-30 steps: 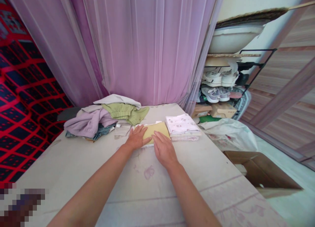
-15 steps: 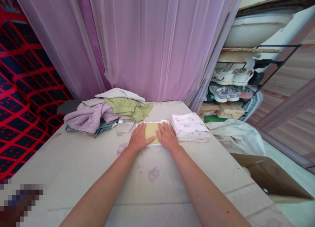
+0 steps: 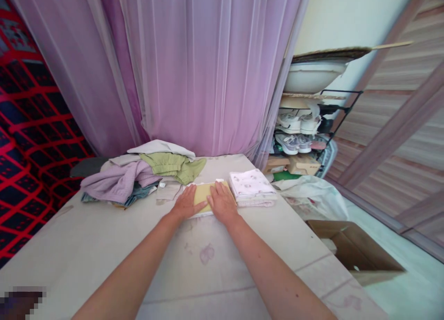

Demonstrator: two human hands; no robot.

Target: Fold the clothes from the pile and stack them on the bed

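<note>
Centre of frame: left hand (image 3: pixel 186 204) and right hand (image 3: pixel 222 202) both flat, palms down, fingers extended, pressing on the yellow folded cloth (image 3: pixel 201 195), gripping nothing. Cloth lies on the table (image 3: pixel 104 246). Just right of it: folded white printed stack (image 3: pixel 250 187). Left of centre, farther back: unfolded clothes pile (image 3: pixel 138 172). Behind, upper frame: pink curtain (image 3: pixel 194 70). Right: shoe rack (image 3: pixel 305 126).
</note>
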